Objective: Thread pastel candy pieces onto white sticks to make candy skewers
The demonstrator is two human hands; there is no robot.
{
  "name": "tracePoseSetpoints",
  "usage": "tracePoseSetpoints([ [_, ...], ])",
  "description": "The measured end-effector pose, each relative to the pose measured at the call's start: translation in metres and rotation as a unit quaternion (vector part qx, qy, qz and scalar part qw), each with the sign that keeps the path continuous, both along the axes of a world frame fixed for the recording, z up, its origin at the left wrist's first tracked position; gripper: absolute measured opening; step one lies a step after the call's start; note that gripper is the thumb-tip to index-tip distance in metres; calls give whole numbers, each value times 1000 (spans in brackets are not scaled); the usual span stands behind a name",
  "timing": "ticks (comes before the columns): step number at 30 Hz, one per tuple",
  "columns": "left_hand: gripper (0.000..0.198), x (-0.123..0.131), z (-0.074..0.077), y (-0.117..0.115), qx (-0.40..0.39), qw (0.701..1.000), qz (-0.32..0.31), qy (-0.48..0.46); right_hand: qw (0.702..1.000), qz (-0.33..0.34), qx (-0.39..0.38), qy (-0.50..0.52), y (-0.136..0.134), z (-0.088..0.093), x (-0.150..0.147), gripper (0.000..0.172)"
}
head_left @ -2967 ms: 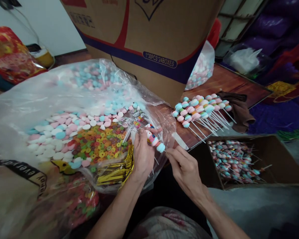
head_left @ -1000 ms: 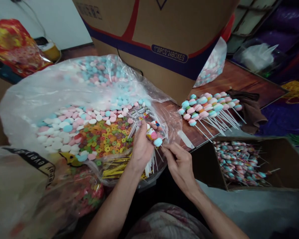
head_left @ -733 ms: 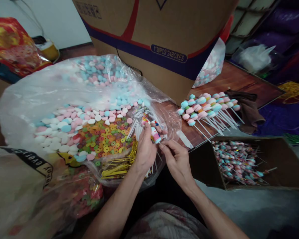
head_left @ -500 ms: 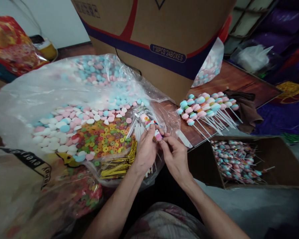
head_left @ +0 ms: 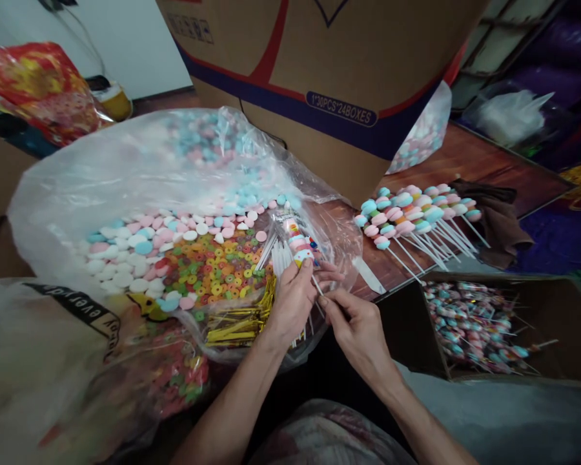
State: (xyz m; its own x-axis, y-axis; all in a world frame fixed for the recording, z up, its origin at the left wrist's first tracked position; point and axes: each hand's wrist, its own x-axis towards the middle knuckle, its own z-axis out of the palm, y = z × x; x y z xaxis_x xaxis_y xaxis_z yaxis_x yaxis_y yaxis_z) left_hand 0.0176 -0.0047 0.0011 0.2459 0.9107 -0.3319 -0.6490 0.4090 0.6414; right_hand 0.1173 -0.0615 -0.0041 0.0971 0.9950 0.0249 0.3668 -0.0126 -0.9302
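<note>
A marshmallow lollipop (head_left: 299, 244) in a clear printed wrapper points away from me, above the open candy bag. My left hand (head_left: 293, 302) is closed around the wrapper's lower end, with the thumb on top. My right hand (head_left: 356, 326) pinches the white stick below the wrapper between thumb and fingertips. Close to the left hand lie gold twist ties (head_left: 237, 320) and loose white sticks (head_left: 279, 258). Gummy rings (head_left: 210, 268) and pink, white and blue marshmallows (head_left: 140, 248) spread out to the left.
A large cardboard carton (head_left: 339, 58) stands behind the plastic bag (head_left: 62, 174). Unwrapped marshmallow skewers (head_left: 421, 210) are piled at the right of the table. Below them, an open box (head_left: 547, 323) contains many wrapped lollipops (head_left: 469, 329). A brown cloth (head_left: 496, 223) lies beside the skewers.
My right hand has moved from the wrapper's lower end down onto the stick. More of the wrapped lollipop now shows beyond my left hand. The whole view has shifted slightly.
</note>
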Motion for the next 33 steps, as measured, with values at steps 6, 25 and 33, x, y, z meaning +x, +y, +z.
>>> tracePoseSetpoints([
  [6,32,-7,-5,-9,32,995,-59,70,999,-17,38,-19,8,-1,-5,25],
  [25,24,-26,2,-10,43,989,75,118,995,34,71,-58,9,-7,-22,27],
  [33,23,-30,3,-22,59,992,64,89,955,10,-90,281,22,7,-35,28],
])
